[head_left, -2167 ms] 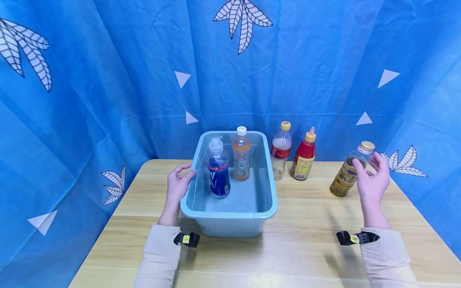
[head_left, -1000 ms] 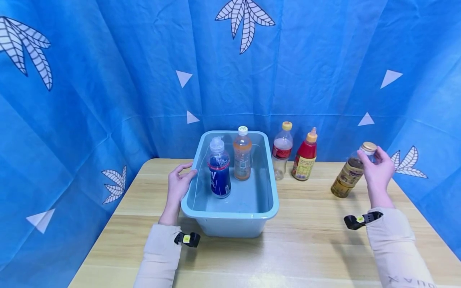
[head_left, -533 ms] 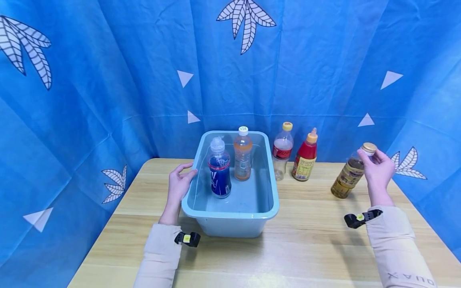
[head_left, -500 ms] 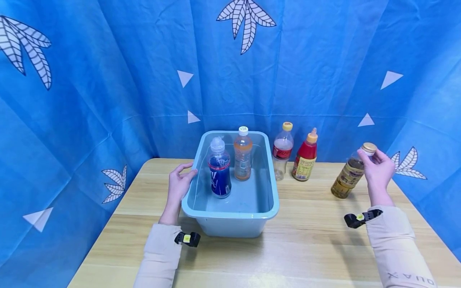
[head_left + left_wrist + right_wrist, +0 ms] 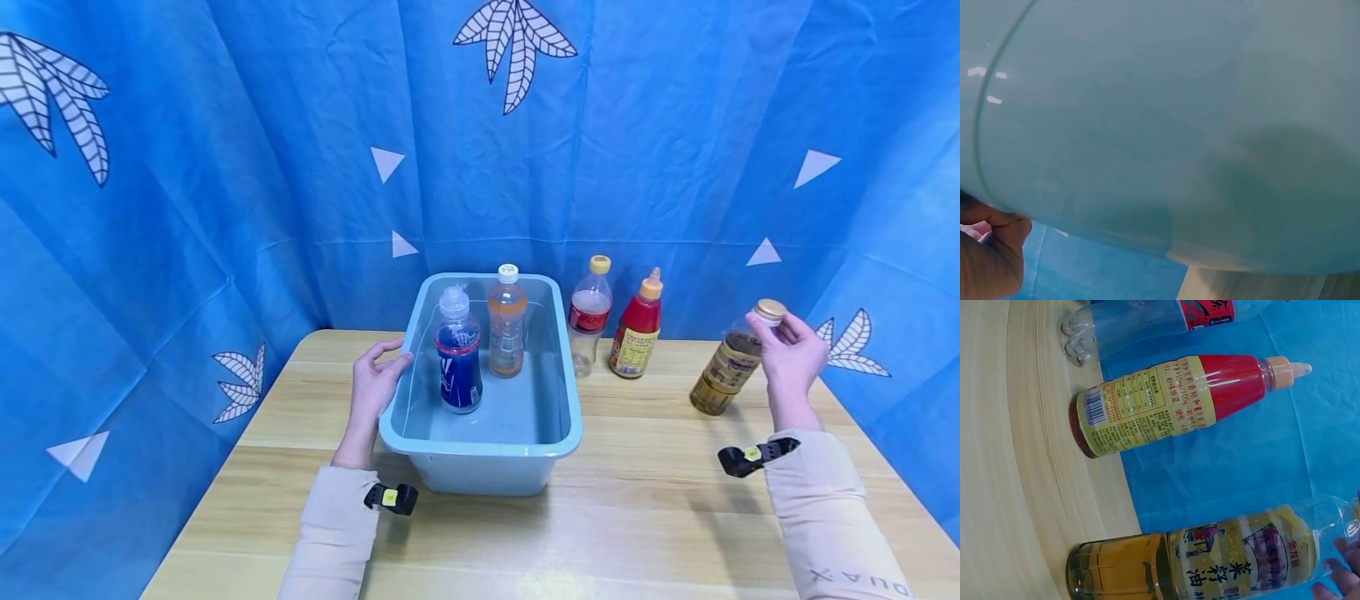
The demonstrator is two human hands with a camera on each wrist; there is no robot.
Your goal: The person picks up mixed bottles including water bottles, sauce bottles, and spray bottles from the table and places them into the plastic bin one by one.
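Observation:
At the left wall of a light-blue plastic basin (image 5: 480, 448), my left hand (image 5: 372, 387) grips the rim; in the left wrist view the curled fingers show at the basin's edge (image 5: 1104, 240). My right hand (image 5: 792, 358) holds a cooking oil bottle (image 5: 723, 371) by its neck, just under the gold cap (image 5: 770, 309). The bottle's base rests on the table, and golden oil (image 5: 1125, 565) fills its lower part. In the basin stand a bottle with a dark blue label (image 5: 459, 371) and a clear bottle with an orange band (image 5: 507, 329).
Right of the basin stand a clear soda bottle (image 5: 588, 319) with a red label and yellow cap, then a red sauce squeeze bottle (image 5: 636, 333). The wooden table (image 5: 637, 517) ends against a blue curtain (image 5: 645, 167) at the back.
My right hand has moved slightly right and up, from beside the oil bottle to a hold around its neck. My left hand stays on the basin rim.

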